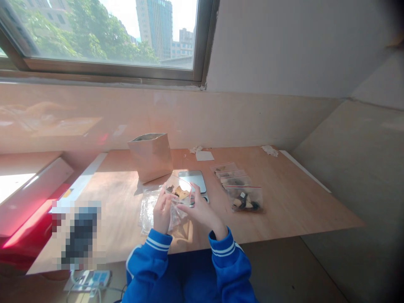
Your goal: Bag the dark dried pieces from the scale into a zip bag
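Between my two hands is a clear zip bag with tan and dark dried pieces inside, its mouth edged by a red line. My left hand grips the bag's left side with curled fingers. On the right side, my right hand has thumb and fingers closed on the bag. Just behind it lies a small flat scale, partly covered by the bag and my right hand. Beneath and left of my hands rests a pile of clear plastic bags.
A tall open-topped kraft-coloured bag stands at the back left. Several filled zip bags lie in an overlapping row on the right. A white card and crumpled tissue lie toward the wall. A blurred dark object is at the left.
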The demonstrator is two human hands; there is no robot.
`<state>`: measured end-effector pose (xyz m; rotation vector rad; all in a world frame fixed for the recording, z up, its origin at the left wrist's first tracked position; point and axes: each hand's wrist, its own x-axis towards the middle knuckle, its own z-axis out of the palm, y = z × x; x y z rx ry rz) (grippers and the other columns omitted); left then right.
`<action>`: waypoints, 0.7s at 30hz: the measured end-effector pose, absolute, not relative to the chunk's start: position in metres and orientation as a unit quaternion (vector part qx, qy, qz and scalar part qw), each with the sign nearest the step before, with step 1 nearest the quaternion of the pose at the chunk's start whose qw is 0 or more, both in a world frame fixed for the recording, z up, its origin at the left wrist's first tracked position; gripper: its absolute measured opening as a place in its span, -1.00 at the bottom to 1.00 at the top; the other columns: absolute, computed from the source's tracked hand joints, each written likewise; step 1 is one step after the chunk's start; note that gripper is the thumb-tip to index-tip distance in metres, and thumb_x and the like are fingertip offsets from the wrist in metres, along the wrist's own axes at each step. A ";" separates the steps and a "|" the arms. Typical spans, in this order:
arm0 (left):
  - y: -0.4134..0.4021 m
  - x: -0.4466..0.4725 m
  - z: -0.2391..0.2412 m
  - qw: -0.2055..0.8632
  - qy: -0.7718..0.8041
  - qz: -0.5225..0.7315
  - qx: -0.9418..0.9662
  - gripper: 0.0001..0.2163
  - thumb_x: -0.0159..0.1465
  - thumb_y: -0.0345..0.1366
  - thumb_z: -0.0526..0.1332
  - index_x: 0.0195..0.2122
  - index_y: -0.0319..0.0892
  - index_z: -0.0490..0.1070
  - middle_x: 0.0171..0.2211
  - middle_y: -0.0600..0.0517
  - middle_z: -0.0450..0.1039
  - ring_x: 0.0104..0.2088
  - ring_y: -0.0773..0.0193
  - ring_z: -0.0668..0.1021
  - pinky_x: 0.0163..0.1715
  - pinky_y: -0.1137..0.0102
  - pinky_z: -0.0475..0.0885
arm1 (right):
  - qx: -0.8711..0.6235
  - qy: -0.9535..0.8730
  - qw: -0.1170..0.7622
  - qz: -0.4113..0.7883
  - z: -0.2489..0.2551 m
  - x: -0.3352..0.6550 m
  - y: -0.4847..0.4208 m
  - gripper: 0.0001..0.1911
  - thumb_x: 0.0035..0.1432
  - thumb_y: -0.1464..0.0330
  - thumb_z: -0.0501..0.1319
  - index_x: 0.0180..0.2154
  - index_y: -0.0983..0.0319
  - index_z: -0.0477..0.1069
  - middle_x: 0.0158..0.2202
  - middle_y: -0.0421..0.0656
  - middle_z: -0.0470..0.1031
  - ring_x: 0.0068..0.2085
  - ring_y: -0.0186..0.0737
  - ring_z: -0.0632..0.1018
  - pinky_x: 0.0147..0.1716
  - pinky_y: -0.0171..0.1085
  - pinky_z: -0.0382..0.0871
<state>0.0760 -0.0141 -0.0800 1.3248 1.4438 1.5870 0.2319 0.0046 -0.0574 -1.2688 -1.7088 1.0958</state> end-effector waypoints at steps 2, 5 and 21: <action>-0.014 0.077 -0.080 0.302 0.546 0.595 0.507 -0.67 0.31 -0.07 0.05 -0.38 -0.11 0.52 0.09 -0.07 0.41 0.25 0.06 0.26 0.28 0.18 0.06 | -0.483 -0.644 0.385 0.451 -0.067 0.229 0.004 -0.21 0.08 0.22 0.29 0.26 0.18 0.00 -0.08 -0.05 0.51 -0.15 -0.15 0.57 -0.21 -0.22 0.45; -0.016 0.078 -0.082 0.310 0.542 0.589 0.513 -0.69 0.31 -0.09 0.06 -0.29 -0.11 0.55 0.11 -0.05 0.39 0.23 0.07 0.29 0.27 0.18 0.09 | -0.476 -0.612 0.426 0.466 -0.072 0.228 0.006 -0.36 0.19 0.30 0.16 0.26 0.20 0.04 -0.17 -0.10 0.56 -0.18 -0.18 0.58 -0.21 -0.21 0.46; -0.003 0.055 -0.096 0.447 0.513 0.618 0.394 -0.56 0.11 -0.01 0.29 -0.08 -0.21 0.46 -0.15 -0.12 0.54 -0.10 0.09 0.57 -0.05 0.22 0.44 | -0.445 -0.591 0.484 0.467 -0.060 0.244 -0.002 -0.52 0.27 0.04 0.04 -0.03 0.20 0.50 -0.01 -0.05 0.54 -0.12 -0.08 0.57 -0.08 -0.11 0.44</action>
